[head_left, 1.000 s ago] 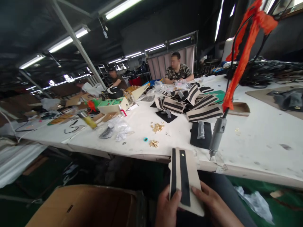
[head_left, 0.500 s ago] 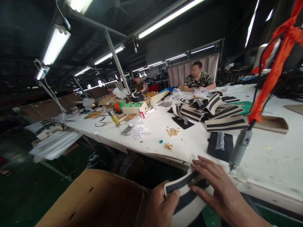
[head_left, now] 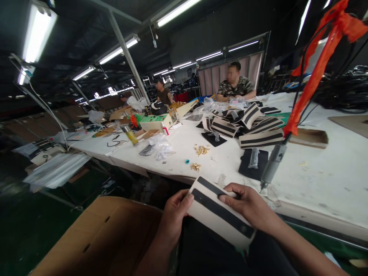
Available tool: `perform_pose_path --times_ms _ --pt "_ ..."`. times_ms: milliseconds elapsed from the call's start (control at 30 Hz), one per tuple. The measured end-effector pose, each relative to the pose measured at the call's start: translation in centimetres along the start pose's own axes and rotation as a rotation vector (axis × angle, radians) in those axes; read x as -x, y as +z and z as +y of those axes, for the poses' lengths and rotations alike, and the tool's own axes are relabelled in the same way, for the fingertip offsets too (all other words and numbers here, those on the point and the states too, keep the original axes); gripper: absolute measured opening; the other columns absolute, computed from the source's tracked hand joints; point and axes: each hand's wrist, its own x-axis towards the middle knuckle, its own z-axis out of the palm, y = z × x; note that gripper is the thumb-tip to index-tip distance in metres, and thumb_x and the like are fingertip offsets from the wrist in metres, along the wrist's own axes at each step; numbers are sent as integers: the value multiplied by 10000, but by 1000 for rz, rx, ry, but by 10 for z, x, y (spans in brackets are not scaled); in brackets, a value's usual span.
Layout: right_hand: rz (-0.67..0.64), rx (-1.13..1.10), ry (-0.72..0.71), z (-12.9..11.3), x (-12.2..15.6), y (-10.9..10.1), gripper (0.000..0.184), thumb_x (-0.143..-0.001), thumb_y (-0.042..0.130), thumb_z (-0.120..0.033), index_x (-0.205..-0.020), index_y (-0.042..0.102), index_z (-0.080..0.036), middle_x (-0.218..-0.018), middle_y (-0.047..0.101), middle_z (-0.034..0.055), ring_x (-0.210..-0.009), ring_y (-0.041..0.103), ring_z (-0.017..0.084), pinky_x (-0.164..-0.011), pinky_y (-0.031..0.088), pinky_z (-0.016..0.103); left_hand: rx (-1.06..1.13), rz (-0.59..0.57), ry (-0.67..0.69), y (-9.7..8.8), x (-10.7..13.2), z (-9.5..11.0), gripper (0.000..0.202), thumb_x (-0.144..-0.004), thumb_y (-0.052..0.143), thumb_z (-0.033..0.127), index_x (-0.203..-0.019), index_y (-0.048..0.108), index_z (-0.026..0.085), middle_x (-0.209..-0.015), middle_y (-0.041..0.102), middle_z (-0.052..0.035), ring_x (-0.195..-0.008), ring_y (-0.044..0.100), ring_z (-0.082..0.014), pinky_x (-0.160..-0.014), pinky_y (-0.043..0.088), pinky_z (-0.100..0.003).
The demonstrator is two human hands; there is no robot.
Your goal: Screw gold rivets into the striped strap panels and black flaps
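Observation:
Between my hands, in front of the table edge, is a striped panel [head_left: 220, 214], cream with black bands. My left hand [head_left: 176, 209] pinches its upper left corner, thumb on the face. My right hand [head_left: 244, 201] grips its upper edge, the fingers partly hidden behind it. Above my right hand hangs a grey electric screwdriver [head_left: 272, 165], tip down, with an orange cloth strip [head_left: 312, 76] tied along its cord. Small gold metal fittings lie in a near pile [head_left: 196, 167] and a farther pile [head_left: 202, 149], close to a teal ring [head_left: 187, 161].
A heap of striped panels [head_left: 260, 138] covers the middle of the white table [head_left: 304, 191]. A black piece [head_left: 249, 164] lies nearer. An open cardboard box [head_left: 86, 230] stands at lower left. Beyond the table sits a person in camouflage [head_left: 237, 86]; a green-topped machine [head_left: 156, 122] stands farther left.
The panel has turned flatter, its striped face now in fuller view. My right hand has gone from spread fingers over it to gripping its edge. The view has shifted slightly.

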Motion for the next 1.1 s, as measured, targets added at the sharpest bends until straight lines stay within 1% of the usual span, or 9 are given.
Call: perform_pose_path --times_ms 200,333,500,600,733,867,933,1000,1100 --pt "159 -190 116 -4 -8 -8 573 -754 846 -716 -861 645 -190 -668 612 -30 -577 492 123 -526 383 230 96 19 -3 13 -12 -8 471 -798 883 457 -1134 789 140 -913 776 -77 -739 683 -173 -633 577 -266" --pt "209 -215 117 -6 -13 -5 569 -739 850 -722 -858 663 -198 -684 658 -17 -577 546 142 -527 431 238 88 38 19 20 -18 -13 461 -820 865 469 -1139 789 146 -974 801 -99 -808 715 -201 -687 583 -282" --pt "211 -234 117 7 -15 10 562 -781 806 -745 -896 676 -210 -689 693 0 -576 591 177 -511 454 250 128 151 1 25 -29 -26 530 -755 898 537 -1094 782 147 -1000 815 -129 -821 748 -247 -699 579 -312" --pt "287 -114 -19 19 -14 21 499 -854 761 -707 -844 702 -212 -711 681 4 -639 610 187 -554 473 246 158 267 73 26 -40 -40 645 -701 933 543 -1196 744 174 -1082 809 -137 -928 763 -283 -794 598 -342" --pt "374 172 -269 33 -16 25 390 -954 707 -581 -795 743 -227 -782 698 23 -749 665 198 -698 530 238 81 408 228 19 -50 -65 767 -713 907 573 -1339 647 213 -1326 721 -154 -1094 718 -294 -876 603 -356" --pt "374 381 -432 45 -25 30 286 -1018 660 -459 -844 744 -248 -777 684 19 -709 677 177 -671 538 226 -59 530 248 9 -43 -89 865 -695 891 624 -1399 587 223 -1441 630 -184 -1200 655 -329 -866 599 -361" --pt "335 454 -501 50 -30 39 235 -1046 623 -390 -896 745 -256 -796 686 19 -706 687 168 -658 542 221 -45 492 224 8 -34 -94 892 -661 902 649 -1396 602 242 -1476 611 -185 -1208 661 -357 -852 603 -380" --pt "259 516 -573 53 -34 53 187 -1057 595 -320 -958 743 -263 -844 706 22 -739 711 162 -662 547 209 30 390 171 10 -25 -93 886 -618 911 684 -1355 651 267 -1445 649 -166 -1221 669 -392 -884 611 -427" --pt "136 608 -655 58 -39 78 131 -1033 601 -267 -975 717 -254 -887 726 26 -777 730 165 -659 543 205 110 301 69 13 -16 -89 786 -588 903 728 -1215 747 280 -1234 767 -132 -1224 681 -428 -945 607 -488"
